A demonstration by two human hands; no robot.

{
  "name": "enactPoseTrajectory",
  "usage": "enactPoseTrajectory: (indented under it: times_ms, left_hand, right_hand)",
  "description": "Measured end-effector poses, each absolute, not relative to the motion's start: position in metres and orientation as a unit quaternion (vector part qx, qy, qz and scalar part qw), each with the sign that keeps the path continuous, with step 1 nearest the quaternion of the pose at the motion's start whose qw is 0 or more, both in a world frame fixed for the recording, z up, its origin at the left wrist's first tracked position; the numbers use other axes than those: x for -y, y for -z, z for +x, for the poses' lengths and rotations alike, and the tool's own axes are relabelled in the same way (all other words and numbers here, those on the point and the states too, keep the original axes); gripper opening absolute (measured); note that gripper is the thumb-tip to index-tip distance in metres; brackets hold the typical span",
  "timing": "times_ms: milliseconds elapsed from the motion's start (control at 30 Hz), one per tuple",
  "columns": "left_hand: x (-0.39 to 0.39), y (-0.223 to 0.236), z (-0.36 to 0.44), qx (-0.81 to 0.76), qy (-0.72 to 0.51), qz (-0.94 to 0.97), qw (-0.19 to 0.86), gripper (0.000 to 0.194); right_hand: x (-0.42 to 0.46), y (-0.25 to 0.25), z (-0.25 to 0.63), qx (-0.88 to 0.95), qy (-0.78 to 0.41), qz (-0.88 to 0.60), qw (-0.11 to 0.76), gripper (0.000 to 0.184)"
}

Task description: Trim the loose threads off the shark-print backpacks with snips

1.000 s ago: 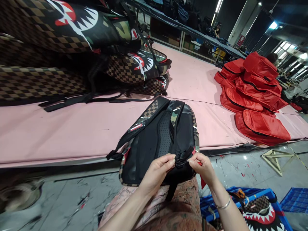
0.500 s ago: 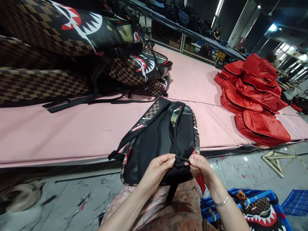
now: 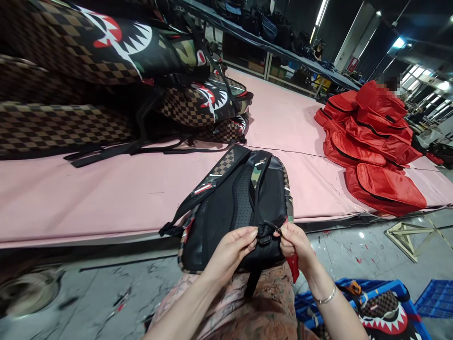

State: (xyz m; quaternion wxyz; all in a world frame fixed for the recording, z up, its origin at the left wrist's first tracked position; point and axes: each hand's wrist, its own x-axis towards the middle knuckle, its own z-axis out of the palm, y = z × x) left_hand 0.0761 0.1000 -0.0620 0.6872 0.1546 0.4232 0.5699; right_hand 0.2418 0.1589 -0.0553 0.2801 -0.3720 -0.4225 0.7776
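Note:
A backpack [image 3: 215, 231] lies back side up, partly on the pink table and partly over my lap, its black padded panel and two shoulder straps showing. My left hand [image 3: 233, 245] is closed in a pinch on black webbing strap [image 3: 262, 230] near its lower right edge. Opposite it, my right hand [image 3: 296, 243] pinches the other end of the strap, which arches a little between the hands. Just below sits a black plastic buckle [image 3: 264, 240]. A strip of red fabric [image 3: 292, 268] hangs under my right hand. My fingertips hide the strap's ends.
Checkered backpacks with shark-mouth prints [image 3: 191, 106] are stacked at the left on the pink table [image 3: 106, 193]. Red bags [image 3: 375, 127] are heaped at the right. Below right stands a blue crate [image 3: 399, 288] holding another shark-print bag. A metal frame [image 3: 403, 241] rests on the floor.
My right hand has turned and shifted slightly. The strap between my hands was straight and now bends upward. The backpack has stayed in place.

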Motion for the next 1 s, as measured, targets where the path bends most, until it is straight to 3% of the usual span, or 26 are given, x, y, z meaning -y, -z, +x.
enactPoseTrajectory:
  times_ms: [167, 267, 400, 533, 800, 1000]
  left_hand:
    - [-0.103, 0.061, 0.078, -0.415, -0.568, 0.134, 0.698, 0.029]
    - [-0.104, 0.062, 0.078, -0.403, -0.578, 0.102, 0.702, 0.024]
    - [-0.105, 0.066, 0.079, -0.382, -0.59, -0.011, 0.711, 0.008]
    - [-0.106, 0.067, 0.084, -0.354, -0.611, -0.094, 0.702, 0.015]
    - [-0.1, 0.07, 0.092, -0.305, -0.622, -0.135, 0.709, 0.023]
    - [-0.1, 0.073, 0.085, -0.35, -0.602, -0.036, 0.716, 0.007]
  right_hand:
    - [-0.16, 0.063, 0.223, 0.448, -0.684, -0.425, 0.389, 0.043]
    - [-0.162, 0.068, 0.213, 0.494, -0.634, -0.454, 0.384, 0.042]
    - [-0.162, 0.077, 0.206, 0.545, -0.589, -0.455, 0.386, 0.025]
    - [-0.159, 0.086, 0.205, 0.577, -0.55, -0.45, 0.403, 0.021]
    - [-0.156, 0.082, 0.21, 0.602, -0.533, -0.448, 0.391, 0.017]
    - [-0.152, 0.078, 0.21, 0.613, -0.51, -0.463, 0.387, 0.015]
